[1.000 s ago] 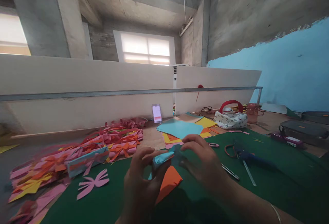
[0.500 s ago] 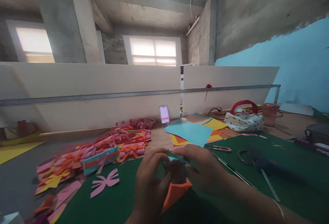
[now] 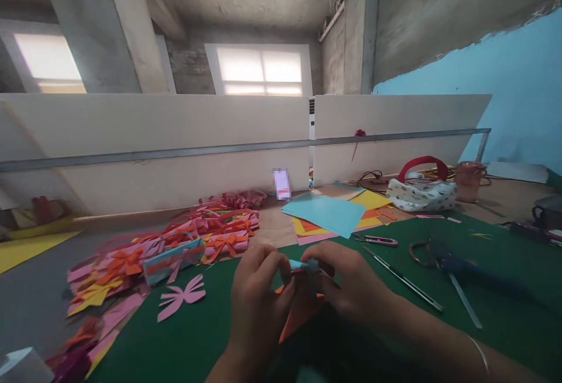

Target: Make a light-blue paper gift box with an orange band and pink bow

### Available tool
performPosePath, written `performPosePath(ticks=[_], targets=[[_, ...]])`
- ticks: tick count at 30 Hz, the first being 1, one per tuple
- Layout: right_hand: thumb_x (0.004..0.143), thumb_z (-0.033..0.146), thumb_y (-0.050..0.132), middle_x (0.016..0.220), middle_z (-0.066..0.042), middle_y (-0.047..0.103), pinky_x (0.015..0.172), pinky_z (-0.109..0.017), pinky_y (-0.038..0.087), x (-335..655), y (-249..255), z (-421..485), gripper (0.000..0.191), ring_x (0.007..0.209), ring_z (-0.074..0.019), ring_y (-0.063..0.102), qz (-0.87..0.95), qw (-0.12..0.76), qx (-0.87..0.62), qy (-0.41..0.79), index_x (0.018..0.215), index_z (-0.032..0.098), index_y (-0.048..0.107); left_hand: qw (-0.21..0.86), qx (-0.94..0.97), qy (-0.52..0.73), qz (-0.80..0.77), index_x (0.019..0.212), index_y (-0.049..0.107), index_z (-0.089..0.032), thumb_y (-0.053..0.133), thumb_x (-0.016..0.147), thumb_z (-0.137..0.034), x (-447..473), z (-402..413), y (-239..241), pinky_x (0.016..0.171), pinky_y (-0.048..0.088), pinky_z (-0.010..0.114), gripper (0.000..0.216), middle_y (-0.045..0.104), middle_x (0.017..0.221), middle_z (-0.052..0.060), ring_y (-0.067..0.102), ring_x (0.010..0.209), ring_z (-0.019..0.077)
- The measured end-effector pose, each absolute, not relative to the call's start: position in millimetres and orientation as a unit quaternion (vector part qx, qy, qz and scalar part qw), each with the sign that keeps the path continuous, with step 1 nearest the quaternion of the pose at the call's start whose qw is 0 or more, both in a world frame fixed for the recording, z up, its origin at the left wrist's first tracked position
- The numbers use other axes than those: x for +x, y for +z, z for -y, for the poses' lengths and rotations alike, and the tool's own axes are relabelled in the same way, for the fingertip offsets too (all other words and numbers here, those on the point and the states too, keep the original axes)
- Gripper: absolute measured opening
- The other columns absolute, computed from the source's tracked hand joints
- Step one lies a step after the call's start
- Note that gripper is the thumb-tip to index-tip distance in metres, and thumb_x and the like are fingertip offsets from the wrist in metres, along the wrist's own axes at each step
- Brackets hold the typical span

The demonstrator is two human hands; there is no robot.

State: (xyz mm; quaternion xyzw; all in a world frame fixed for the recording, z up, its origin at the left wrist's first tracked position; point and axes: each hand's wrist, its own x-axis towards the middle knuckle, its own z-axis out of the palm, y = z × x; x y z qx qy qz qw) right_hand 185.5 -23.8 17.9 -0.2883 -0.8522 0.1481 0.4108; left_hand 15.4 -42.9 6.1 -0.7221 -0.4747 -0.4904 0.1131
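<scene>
My left hand (image 3: pixel 262 295) is closed, thumb and fingertips pinching the left end of a small folded light-blue craft piece (image 3: pixel 297 264). My right hand (image 3: pixel 346 277) pinches the other end of it, so the piece spans the gap between my fingertips. Most of it is hidden by my fingers. An orange piece of craft sheet (image 3: pixel 301 315) shows below and between my hands, partly in shadow. Left of my hands, a pink cut-out bow (image 3: pixel 182 298) lies flat on the green mat (image 3: pixel 206 330).
A pile of pink and orange bows and strips (image 3: pixel 175 242) lies to the left. Beyond my hands are stacked coloured sheets (image 3: pixel 327 210). To the right lie a pink-handled cutter (image 3: pixel 380 240), a metal pen-like tool (image 3: pixel 404 280) and a glue gun (image 3: pixel 461 269) with a glue stick.
The view has tilted down a little. My fingertips have shifted around the light-blue piece, and less of the orange piece below shows. Both hands still grip the light-blue piece.
</scene>
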Motion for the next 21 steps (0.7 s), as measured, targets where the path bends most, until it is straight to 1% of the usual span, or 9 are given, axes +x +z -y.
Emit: performPosePath(ticks=[5,9,11,14,16,18,21], targets=[[0.081,0.010,0.045,0.080,-0.001,0.059,0.062,-0.022,0.039,185,20,24,0.015,0.070,-0.0114,0.050,0.864,0.389,-0.291,0.134,0.088,0.018,0.056,0.083,-0.722,-0.485,0.486,0.060,0.049,-0.019,0.061,0.067,-0.012,18,43,8,0.063,0.039,0.026,0.016,0.050,0.075,0.000,0.048,0.074,0.0152],[0.075,0.005,0.048,0.080,0.000,0.060,0.061,-0.021,0.039,190,26,27,0.020,0.070,-0.0105,0.050,0.872,0.357,-0.303,0.141,0.088,0.018,0.056,0.056,-0.717,-0.484,0.500,0.062,0.052,-0.019,0.062,0.065,-0.011,20,45,11,0.065,0.040,0.026,0.013,0.050,0.075,0.000,0.049,0.075,0.0150],[0.074,0.006,0.050,0.083,0.000,0.061,0.062,-0.021,0.040,196,34,28,0.023,0.071,-0.0104,0.052,0.882,0.323,-0.304,0.157,0.092,0.019,0.057,0.054,-0.720,-0.482,0.497,0.062,0.053,-0.019,0.063,0.065,-0.012,20,45,12,0.065,0.040,0.027,0.012,0.050,0.075,0.000,0.049,0.075,0.0151],[0.078,0.016,0.055,0.090,-0.001,0.064,0.067,-0.023,0.043,206,53,28,0.022,0.078,-0.0122,0.056,0.901,0.248,-0.300,0.192,0.099,0.019,0.060,0.053,-0.739,-0.473,0.477,0.060,0.055,-0.019,0.062,0.069,-0.016,20,46,12,0.064,0.039,0.027,0.012,0.049,0.076,0.001,0.049,0.074,0.0148],[0.081,0.022,0.053,0.090,-0.002,0.066,0.069,-0.024,0.043,209,67,24,0.017,0.080,-0.0134,0.058,0.910,0.209,-0.304,0.191,0.094,0.020,0.064,0.057,-0.758,-0.465,0.453,0.058,0.056,-0.019,0.064,0.070,-0.022,21,46,11,0.062,0.037,0.026,0.015,0.049,0.075,0.001,0.048,0.072,0.0145],[0.081,0.025,0.053,0.086,-0.002,0.067,0.068,-0.024,0.043,207,79,19,0.016,0.078,-0.0137,0.058,0.917,0.183,-0.316,0.162,0.086,0.020,0.067,0.068,-0.773,-0.460,0.432,0.056,0.057,-0.019,0.067,0.069,-0.029,21,46,11,0.061,0.036,0.027,0.019,0.049,0.074,0.001,0.047,0.070,0.0141],[0.077,0.025,0.055,0.078,0.000,0.068,0.059,-0.021,0.040,197,91,12,0.015,0.070,-0.0120,0.058,0.932,0.110,-0.313,0.144,0.082,0.019,0.069,0.085,-0.779,-0.456,0.421,0.055,0.059,-0.020,0.067,0.070,-0.032,21,46,11,0.062,0.035,0.027,0.021,0.049,0.074,0.001,0.047,0.070,0.0140]])
